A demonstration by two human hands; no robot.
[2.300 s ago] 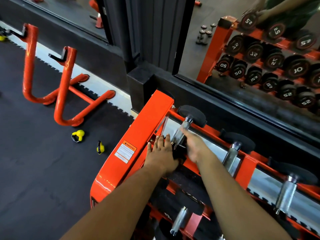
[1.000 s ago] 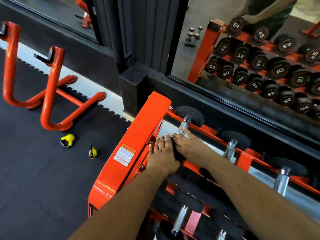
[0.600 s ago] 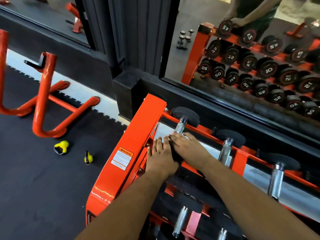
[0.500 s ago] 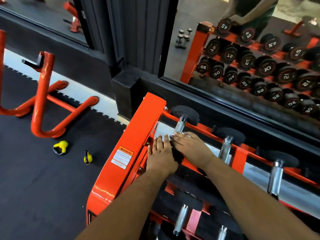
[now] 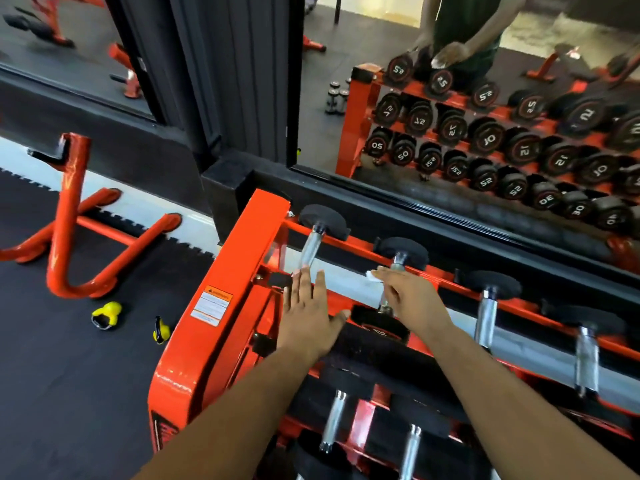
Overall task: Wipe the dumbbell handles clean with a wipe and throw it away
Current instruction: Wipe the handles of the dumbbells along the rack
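White wipe (image 5: 372, 274) pinched in right hand (image 5: 412, 299) fingers; left hand (image 5: 306, 318) fingers spread flat.

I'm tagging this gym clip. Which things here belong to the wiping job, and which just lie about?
Job: wipe in right hand; left hand; dumbbell handles on the orange rack.
Lying about: yellow kettlebells; orange floor frame; mirror.

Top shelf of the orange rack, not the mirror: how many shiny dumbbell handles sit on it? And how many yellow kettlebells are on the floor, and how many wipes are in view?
Shiny dumbbell handles: 4
Small yellow kettlebells: 2
White wipe: 1
Total: 7
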